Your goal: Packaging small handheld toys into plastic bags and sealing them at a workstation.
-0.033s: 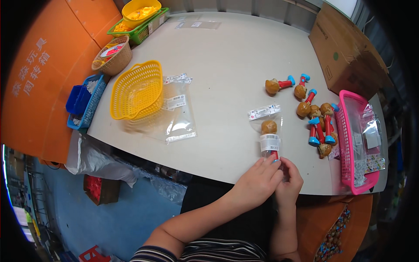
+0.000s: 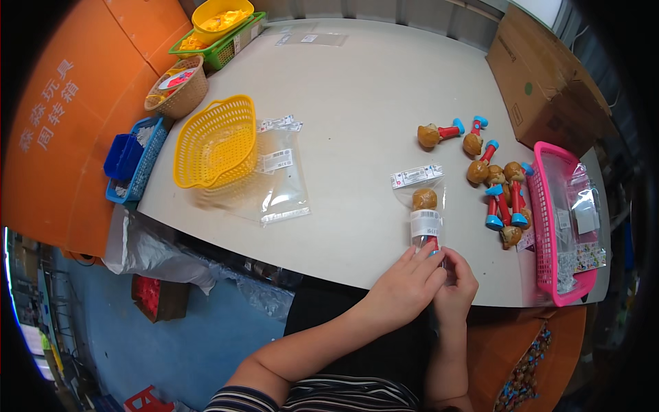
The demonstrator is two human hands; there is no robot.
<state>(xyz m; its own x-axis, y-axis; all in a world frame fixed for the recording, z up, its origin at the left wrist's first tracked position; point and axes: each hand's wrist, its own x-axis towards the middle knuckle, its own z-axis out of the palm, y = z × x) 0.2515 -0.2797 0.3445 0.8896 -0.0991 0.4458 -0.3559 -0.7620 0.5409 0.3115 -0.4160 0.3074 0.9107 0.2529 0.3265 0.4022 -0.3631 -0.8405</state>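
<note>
A clear plastic bag (image 2: 439, 194) with a printed top strip lies at the table's near edge. Inside it is a toy figure (image 2: 425, 200) with a round brown head and a red lower part; a white label crosses its middle. My left hand (image 2: 405, 285) pinches the bag's near end, its fingertips against the figure's lower part. Beside it, my right hand (image 2: 458, 285) has its fingers curled on the same end. Both hands hide that end. To the right lie several similar loose figures (image 2: 516, 199) with red bodies and blue feet.
A pink basket (image 2: 542, 226) holding clear bags stands at the right edge, below a cardboard box (image 2: 532, 82). Left of centre are flat clear bags (image 2: 285, 189) and a yellow basket (image 2: 216, 144). Blue (image 2: 147, 172), tan (image 2: 189, 96) and green (image 2: 237, 48) baskets line the left edge.
The bag's far end, with the figure in it, has shifted very slightly to the right. Both hands keep their hold.
</note>
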